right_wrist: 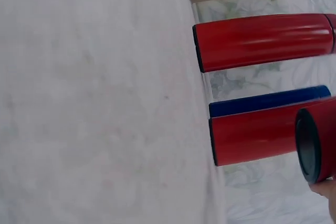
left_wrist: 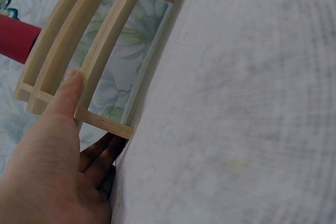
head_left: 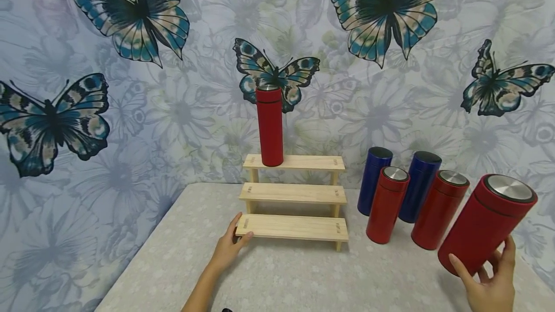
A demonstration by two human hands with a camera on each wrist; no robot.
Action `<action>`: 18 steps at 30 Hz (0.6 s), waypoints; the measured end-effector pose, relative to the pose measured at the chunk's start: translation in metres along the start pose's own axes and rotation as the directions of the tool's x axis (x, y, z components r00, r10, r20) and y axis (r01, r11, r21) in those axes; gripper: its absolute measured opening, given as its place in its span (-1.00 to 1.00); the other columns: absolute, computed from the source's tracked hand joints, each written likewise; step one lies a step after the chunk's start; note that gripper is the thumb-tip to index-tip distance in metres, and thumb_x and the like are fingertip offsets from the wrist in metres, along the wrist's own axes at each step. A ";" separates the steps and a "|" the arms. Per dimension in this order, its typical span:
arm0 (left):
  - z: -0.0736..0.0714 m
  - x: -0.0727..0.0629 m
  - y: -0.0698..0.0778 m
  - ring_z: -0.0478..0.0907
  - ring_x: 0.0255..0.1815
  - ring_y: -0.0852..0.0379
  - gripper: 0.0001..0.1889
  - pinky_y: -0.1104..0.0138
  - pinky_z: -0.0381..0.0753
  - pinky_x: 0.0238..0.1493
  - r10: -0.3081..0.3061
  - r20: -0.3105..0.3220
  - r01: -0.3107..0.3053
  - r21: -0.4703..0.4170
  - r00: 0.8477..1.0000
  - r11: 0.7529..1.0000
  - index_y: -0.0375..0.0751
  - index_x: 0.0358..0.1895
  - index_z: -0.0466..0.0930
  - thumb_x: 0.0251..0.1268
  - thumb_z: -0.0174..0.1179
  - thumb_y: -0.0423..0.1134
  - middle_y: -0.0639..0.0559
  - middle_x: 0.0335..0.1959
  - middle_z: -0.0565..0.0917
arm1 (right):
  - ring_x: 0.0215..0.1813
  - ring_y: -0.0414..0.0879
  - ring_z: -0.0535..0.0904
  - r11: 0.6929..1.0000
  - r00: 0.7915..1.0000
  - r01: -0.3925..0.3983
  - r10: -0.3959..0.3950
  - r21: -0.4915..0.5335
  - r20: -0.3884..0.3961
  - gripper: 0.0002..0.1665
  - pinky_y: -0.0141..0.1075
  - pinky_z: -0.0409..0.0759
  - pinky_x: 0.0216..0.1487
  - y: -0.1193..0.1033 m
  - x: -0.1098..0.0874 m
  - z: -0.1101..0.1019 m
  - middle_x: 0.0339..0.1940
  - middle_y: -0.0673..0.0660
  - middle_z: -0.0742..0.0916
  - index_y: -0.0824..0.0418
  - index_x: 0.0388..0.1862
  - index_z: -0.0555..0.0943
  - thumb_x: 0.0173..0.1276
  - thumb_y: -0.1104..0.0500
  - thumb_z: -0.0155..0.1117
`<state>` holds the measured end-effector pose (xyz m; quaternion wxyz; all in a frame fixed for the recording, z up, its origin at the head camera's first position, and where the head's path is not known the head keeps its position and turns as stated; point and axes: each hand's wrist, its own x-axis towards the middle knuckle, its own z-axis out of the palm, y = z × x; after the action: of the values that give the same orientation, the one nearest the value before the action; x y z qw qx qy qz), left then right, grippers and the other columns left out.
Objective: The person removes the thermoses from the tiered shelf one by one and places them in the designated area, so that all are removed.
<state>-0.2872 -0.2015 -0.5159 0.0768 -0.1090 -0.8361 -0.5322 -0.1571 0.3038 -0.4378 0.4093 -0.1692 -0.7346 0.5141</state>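
My left hand (head_left: pixel 227 249) grips the left end of the lowest step of a three-tier wooden display stand (head_left: pixel 295 227). In the left wrist view its thumb lies along the step's edge, with the other fingers by the stand's leg (left_wrist: pixel 104 123). My right hand (head_left: pixel 494 278) holds a red thermos (head_left: pixel 479 230) with a steel-topped lid, tilted to the right. The right wrist view shows this thermos's dark base (right_wrist: pixel 307 145) raised off the table, with little of the hand visible. Another red thermos (head_left: pixel 270 129) stands upright on the top tier, left of its middle.
To the right of the stand, two red thermoses (head_left: pixel 387 211) (head_left: pixel 439 213) stand on the pale cloth-covered table (head_left: pixel 173 254). Behind them are two dark blue thermoses (head_left: pixel 374 182) (head_left: pixel 418 189). A wall covering (head_left: pixel 208 124) with butterflies rises behind the table.
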 end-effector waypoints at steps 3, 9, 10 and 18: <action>0.000 0.000 0.001 0.36 0.19 -0.25 -0.21 -0.04 0.34 0.15 -0.003 0.000 0.003 -0.005 1.000 1.000 -0.10 0.46 -0.08 0.28 0.15 -0.01 -0.39 0.18 0.39 | -0.07 -0.29 0.36 0.997 0.997 -0.081 0.081 -0.009 -0.018 0.20 -0.72 0.38 -0.29 0.012 0.000 -0.003 0.06 -0.07 0.44 -0.31 0.42 0.05 -0.02 0.45 0.41; 0.000 0.001 -0.001 0.40 0.16 -0.22 -0.20 -0.01 0.40 0.11 -0.020 0.006 0.020 -0.009 1.000 1.000 -0.08 0.46 -0.08 0.27 0.14 0.03 -0.37 0.18 0.40 | -0.09 -0.35 0.29 0.970 0.970 -0.242 0.242 -0.012 0.018 0.15 -0.55 0.42 0.00 0.037 0.000 -0.008 0.06 -0.11 0.38 -0.37 0.40 0.02 0.03 0.34 0.43; 0.001 0.002 -0.001 0.39 0.18 -0.22 -0.20 0.00 0.39 0.13 -0.019 0.005 0.020 -0.010 1.000 1.000 -0.08 0.46 -0.08 0.27 0.15 0.03 -0.37 0.19 0.39 | -0.09 -0.34 0.29 0.968 0.968 -0.249 0.248 0.027 0.034 0.16 -0.56 0.45 -0.05 0.041 0.000 -0.009 0.06 -0.11 0.37 -0.34 0.41 0.04 0.02 0.38 0.43; 0.001 0.001 -0.001 0.31 0.24 -0.23 -0.20 -0.01 0.30 0.19 -0.017 0.006 0.018 -0.009 1.000 1.000 -0.07 0.46 -0.08 0.27 0.14 0.03 -0.37 0.21 0.36 | -0.12 -0.34 0.26 0.975 0.968 -0.208 0.217 -0.078 0.123 0.21 -0.71 0.33 -0.48 0.060 0.000 -0.008 0.14 0.01 0.31 -0.33 0.43 -0.05 0.03 0.34 0.45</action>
<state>-0.2889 -0.2011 -0.5167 0.0693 -0.1035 -0.8349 -0.5361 -0.1616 0.3338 -0.4902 0.2970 -0.2258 -0.7538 0.5409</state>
